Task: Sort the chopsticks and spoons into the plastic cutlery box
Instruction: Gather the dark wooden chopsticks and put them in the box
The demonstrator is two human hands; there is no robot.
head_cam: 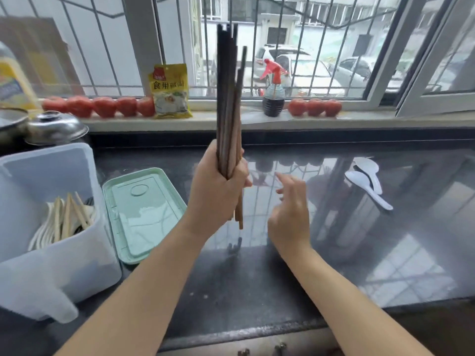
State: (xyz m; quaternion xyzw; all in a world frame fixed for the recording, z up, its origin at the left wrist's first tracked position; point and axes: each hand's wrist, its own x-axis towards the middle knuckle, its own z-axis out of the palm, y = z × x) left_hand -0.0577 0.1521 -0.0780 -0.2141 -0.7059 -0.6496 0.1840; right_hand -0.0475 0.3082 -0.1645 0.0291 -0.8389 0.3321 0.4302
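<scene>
My left hand (218,188) grips a bundle of several dark brown chopsticks (228,98), held upright above the black counter. Just to its right, my right hand (290,214) hovers with relaxed fingers and holds nothing. The translucent plastic cutlery box (51,265) stands at the left; pale wooden chopsticks (69,217) and white spoons lie inside it. Its mint green lid (144,214) lies flat beside it on the counter. Two white plastic spoons (367,181) rest on the counter at the right.
On the windowsill stand a row of tomatoes (102,106), a yellow food packet (169,91) and a spray bottle with a red head (273,98). A metal pot lid (55,127) sits behind the box. The counter's front edge (257,332) runs below my arms.
</scene>
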